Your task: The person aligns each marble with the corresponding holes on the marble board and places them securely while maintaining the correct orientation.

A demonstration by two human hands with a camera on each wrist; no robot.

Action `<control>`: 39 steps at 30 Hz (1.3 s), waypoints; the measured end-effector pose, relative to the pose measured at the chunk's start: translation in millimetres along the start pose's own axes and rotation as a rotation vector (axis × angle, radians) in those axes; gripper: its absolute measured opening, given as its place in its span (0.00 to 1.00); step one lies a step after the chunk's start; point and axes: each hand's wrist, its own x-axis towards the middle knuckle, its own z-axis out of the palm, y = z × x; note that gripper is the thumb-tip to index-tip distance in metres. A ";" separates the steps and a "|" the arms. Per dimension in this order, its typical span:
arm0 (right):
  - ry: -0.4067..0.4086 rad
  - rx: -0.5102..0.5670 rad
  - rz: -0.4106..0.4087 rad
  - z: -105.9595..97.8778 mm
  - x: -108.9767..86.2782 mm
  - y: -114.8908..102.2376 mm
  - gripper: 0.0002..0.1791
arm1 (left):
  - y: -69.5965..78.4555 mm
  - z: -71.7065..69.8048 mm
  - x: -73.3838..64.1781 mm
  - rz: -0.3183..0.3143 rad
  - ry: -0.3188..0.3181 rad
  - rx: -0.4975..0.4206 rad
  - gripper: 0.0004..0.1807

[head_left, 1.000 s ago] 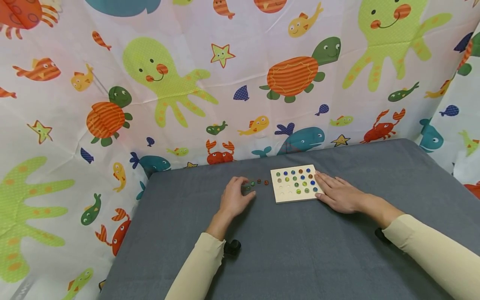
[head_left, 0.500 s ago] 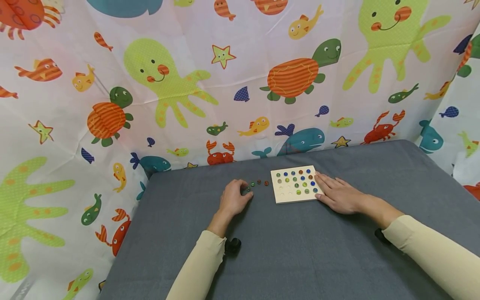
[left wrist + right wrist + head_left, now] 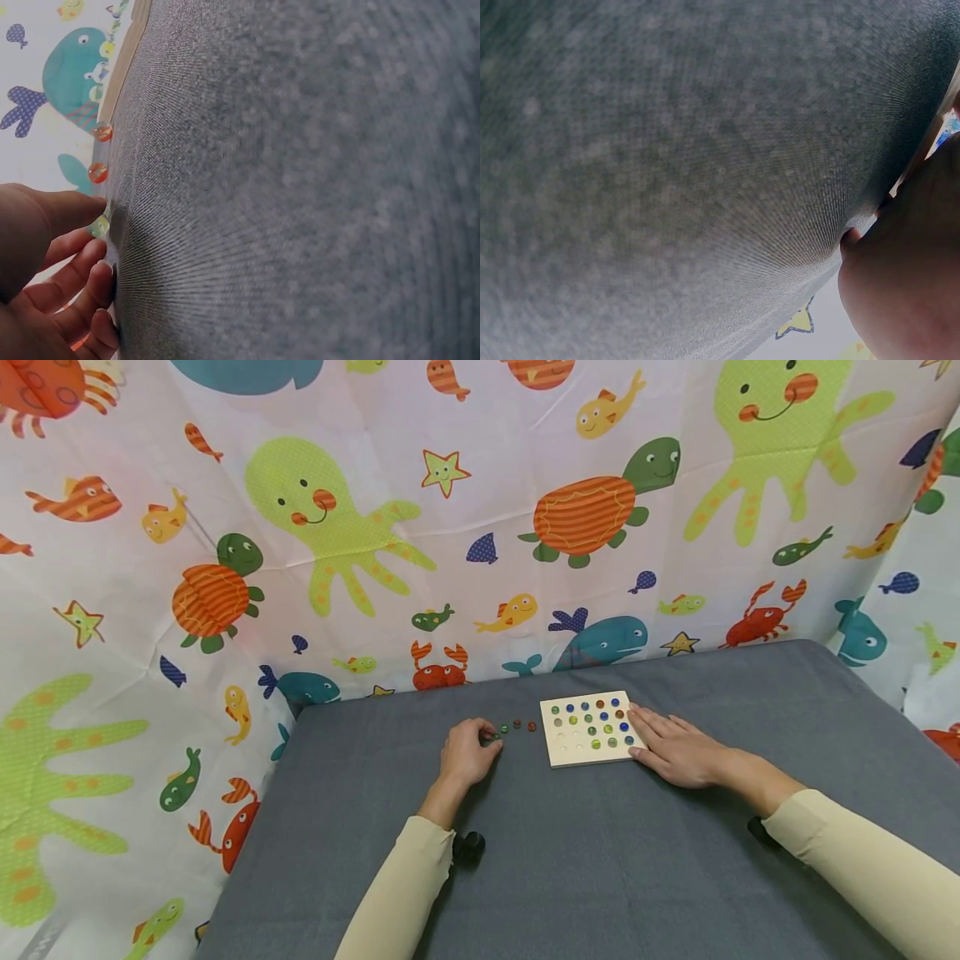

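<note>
In the head view my left hand (image 3: 467, 756) is low over the cloth, its thumb and index finger pinching a green marble (image 3: 491, 740) that they partly hide. Just right of the fingertips lie another green marble (image 3: 504, 729) and two reddish marbles (image 3: 532, 727). A pale wooden board (image 3: 581, 757) bears rows of coloured marbles in round hollows; several hollows at its front left hold none. My right hand (image 3: 675, 752) lies flat with extended fingers touching the board's right edge. The left wrist view shows the thumb (image 3: 79, 206) near a greenish marble (image 3: 100, 225).
A grey cloth (image 3: 570, 860) covers the table. Behind it hangs a white curtain (image 3: 480, 435) printed with sea animals, which also runs along the left and right sides. A small black device (image 3: 469, 849) sits at my left wrist.
The left thumb and index finger have drawn closer together around the green marble. My right hand and the board have stayed in place.
</note>
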 end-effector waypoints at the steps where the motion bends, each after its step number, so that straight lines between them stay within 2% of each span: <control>1: 0.004 0.001 -0.004 0.3 0.3 0.5 0.41 | -0.2 0.2 0.3 -0.001 0.001 -0.001 0.07; 7: 0.011 -0.005 -0.011 5.2 3.1 6.9 0.41 | -0.9 0.6 0.6 -0.006 0.010 -0.006 0.06; 14: 0.028 0.028 -0.027 2.9 0.7 2.5 0.41 | -1.9 0.6 0.4 -0.011 0.006 -0.013 0.06; 21: 0.050 0.025 -0.049 11.4 3.5 14.1 0.41 | -2.3 -0.4 -1.5 0.000 -0.013 -0.024 0.06; 26: 0.019 0.005 -0.016 7.1 1.8 6.3 0.41 | -3.7 -0.9 -2.9 0.030 -0.018 -0.051 0.05; 30: 0.009 0.003 -0.013 7.6 3.0 8.5 0.42 | -3.9 -1.0 -2.7 0.067 -0.010 -0.078 0.05; 34: 0.014 -0.002 -0.014 13.6 6.0 17.8 0.44 | 0.2 -2.9 -3.6 0.093 -0.012 -0.099 0.06; 39: 0.021 0.018 -0.022 9.1 2.7 11.0 0.42 | 5.5 -5.1 -6.0 0.102 -0.018 -0.111 0.06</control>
